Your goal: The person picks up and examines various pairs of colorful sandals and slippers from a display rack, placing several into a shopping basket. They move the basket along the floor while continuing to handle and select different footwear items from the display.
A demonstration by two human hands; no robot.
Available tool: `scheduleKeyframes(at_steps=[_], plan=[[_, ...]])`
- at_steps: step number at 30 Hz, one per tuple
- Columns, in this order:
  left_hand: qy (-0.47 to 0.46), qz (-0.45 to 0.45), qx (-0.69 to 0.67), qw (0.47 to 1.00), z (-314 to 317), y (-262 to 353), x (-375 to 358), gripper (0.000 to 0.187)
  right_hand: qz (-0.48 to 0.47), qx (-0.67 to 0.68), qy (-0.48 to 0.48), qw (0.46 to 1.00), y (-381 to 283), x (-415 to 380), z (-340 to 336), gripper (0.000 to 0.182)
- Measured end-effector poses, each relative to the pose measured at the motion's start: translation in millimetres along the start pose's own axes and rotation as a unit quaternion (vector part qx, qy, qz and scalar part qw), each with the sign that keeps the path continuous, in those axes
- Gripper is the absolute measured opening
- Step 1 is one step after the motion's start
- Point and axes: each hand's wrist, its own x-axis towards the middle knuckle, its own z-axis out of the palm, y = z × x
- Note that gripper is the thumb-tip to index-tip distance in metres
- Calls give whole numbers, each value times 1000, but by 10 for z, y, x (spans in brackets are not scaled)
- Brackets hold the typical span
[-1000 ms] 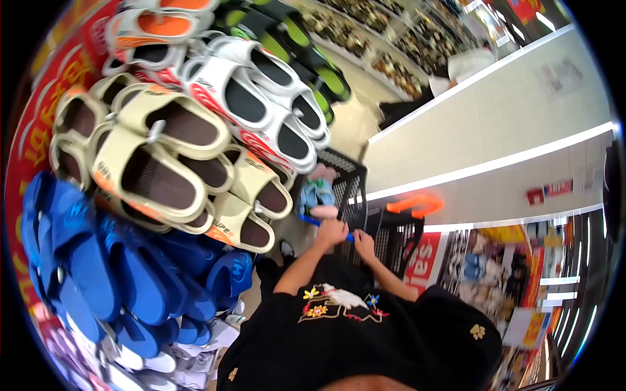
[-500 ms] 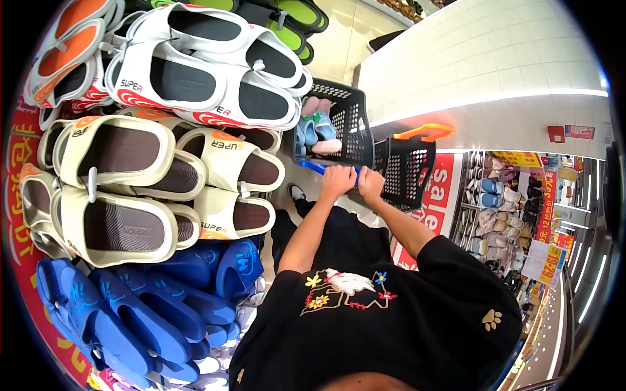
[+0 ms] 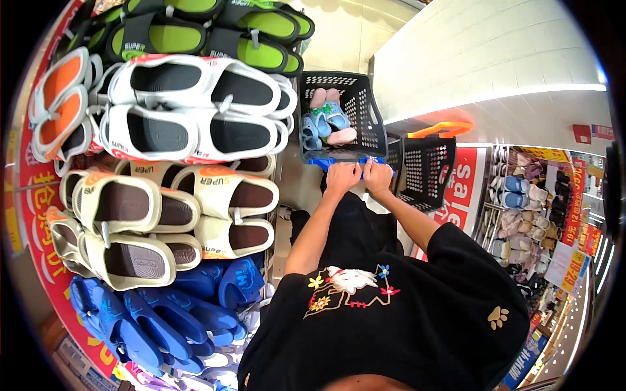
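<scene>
Both of my hands are closed around the blue handle (image 3: 321,163) of a black perforated shopping basket (image 3: 370,124). My left hand (image 3: 343,177) grips its middle, and my right hand (image 3: 377,176) sits close beside it, nearer the right end. Inside the basket lie light-blue clogs (image 3: 336,116) with green decorations and pink slippers (image 3: 342,136). Fingers wrapped around the handle hide part of it.
On the left, a display carries green-and-black slides (image 3: 156,38), white slides (image 3: 153,130), cream slides (image 3: 127,201) and blue slippers (image 3: 140,332). Another black basket (image 3: 427,173) with an orange handle (image 3: 438,130) stands right, beside a red sale sign (image 3: 464,176). Shoe racks (image 3: 515,202) stand farther right.
The display has shifted down in view, showing more green-and-black slides at the top. The basket and my hands appear slightly farther right, with both hands still on the handle.
</scene>
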Motion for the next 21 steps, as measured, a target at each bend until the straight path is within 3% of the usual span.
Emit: scheduleKeyframes(at_steps=[8,10,14,21], plan=[[-31,6,75,997,-120,-162,698,33,-12,61,10,998,-97,636,22,30],[-36,9,81,996,-147,-198,891,33,-53,93,31,994,-77,814,56,25],[-10,19,85,996,-184,-263,1336,31,-42,102,-10,994,-53,1201,170,25],[-51,-10,108,993,-256,-350,2120,31,12,96,-100,990,-93,1935,164,36]])
